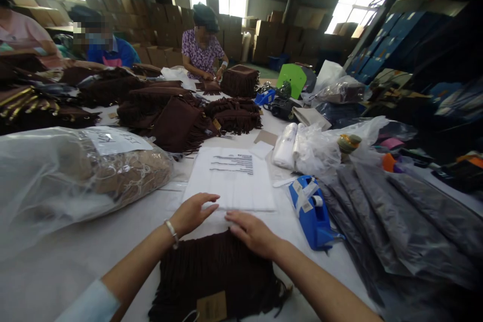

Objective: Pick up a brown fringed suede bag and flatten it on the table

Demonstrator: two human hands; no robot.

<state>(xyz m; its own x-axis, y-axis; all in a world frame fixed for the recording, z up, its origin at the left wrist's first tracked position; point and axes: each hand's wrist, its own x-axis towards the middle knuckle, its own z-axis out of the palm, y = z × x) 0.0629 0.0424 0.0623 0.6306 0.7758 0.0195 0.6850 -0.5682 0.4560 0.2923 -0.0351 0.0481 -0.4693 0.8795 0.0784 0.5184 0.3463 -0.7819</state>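
Note:
A dark brown fringed bag [219, 271] lies flat at the table's near edge, with a tan hang tag [212, 307] on a white string at its lower side. My right hand [252, 234] rests at the bag's far edge, fingers stretched to the left. Just beyond the bag, my left hand [194, 214] hovers with fingers extended and nothing in them. Ahead of both hands lies a stack of white plastic bags [230, 191] with printed black text. A blue tape dispenser [311, 216] stands to the right of the stack.
At left bulges a clear plastic sack [113, 171] of tan pieces. Brown fringed bags [177, 121] are piled farther back. White plastic rolls [286, 146] and grey plastic-wrapped items [407, 211] lie at right. A co-worker [204, 50] handles a brown piece across the table; others sit at left.

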